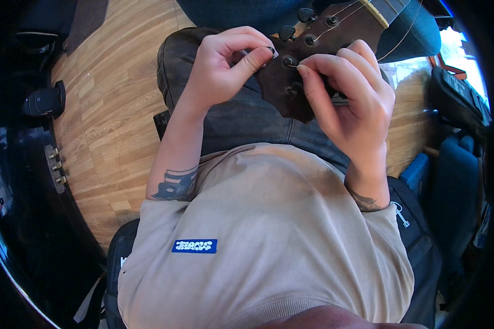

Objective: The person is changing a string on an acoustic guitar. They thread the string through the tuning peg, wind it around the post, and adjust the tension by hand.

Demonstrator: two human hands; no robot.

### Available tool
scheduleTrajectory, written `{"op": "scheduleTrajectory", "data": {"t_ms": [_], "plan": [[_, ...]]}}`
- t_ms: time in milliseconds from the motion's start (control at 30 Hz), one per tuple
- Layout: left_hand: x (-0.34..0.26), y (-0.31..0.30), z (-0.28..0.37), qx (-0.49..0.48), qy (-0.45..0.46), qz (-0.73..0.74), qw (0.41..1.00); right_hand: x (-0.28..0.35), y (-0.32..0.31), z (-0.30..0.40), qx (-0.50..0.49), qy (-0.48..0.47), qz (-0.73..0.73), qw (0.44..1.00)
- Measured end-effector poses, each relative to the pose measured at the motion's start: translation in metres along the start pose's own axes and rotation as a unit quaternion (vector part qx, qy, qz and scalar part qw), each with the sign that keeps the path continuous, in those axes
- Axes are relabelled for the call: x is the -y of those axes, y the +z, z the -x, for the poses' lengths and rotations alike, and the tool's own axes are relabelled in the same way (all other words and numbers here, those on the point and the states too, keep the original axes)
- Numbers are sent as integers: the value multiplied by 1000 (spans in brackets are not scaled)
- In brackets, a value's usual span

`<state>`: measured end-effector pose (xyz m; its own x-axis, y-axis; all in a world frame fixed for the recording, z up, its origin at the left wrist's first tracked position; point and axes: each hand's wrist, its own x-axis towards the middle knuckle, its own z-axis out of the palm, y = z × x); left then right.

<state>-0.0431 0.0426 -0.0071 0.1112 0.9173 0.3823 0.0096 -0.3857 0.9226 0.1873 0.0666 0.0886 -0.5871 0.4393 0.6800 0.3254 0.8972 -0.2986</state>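
A dark brown guitar headstock (282, 92) lies over my lap, its scalloped end towards me. My left hand (226, 68) pinches a dark tuner button between thumb and forefinger at the headstock's left edge; the fingers hide most of it. On the other side, my right hand (350, 90) grips a thin guitar string (294, 66) by thumb and forefinger, close beside a tuning post (289, 61). Strings run from two farther posts (311, 40) over the pale nut (374, 14). Two black tuner buttons (287, 33) stick out beyond my left hand. My right hand covers the headstock's right side.
A loose string (403, 39) arcs out at the upper right. Blue upholstery (226, 14) lies beyond my knees. Left, a glossy black piano with brass pedals (57, 166) stands on the wood floor (103, 103). A black bag (457, 92) and blue chair (457, 172) are right.
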Motion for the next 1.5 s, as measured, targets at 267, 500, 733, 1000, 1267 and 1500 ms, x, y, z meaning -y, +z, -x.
{"op": "scheduleTrajectory", "data": {"t_ms": [267, 500, 733, 1000, 1267, 1500], "plan": [[-1, 1, 0, -40, 54, 166, 984, -2, 4, 5, -10, -2, -5, 1000], [-6, -2, -2, -25, 8, 129, 991, -3, -1, 0, -7, -11, -14, 1000], [-22, 11, -9, -37, -70, 67, 995, -1, 0, 4, -2, 13, -13, 1000], [-25, 5, -13, 40, -231, 350, 907, -2, 0, 6, -1, 12, -14, 1000], [-27, 3, -5, -5, -181, 150, 972, -5, 0, 1, -17, -24, -23, 999], [-16, 5, -4, -21, -207, 231, 951, 2, -2, 1, -1, 15, -9, 1000]]}}
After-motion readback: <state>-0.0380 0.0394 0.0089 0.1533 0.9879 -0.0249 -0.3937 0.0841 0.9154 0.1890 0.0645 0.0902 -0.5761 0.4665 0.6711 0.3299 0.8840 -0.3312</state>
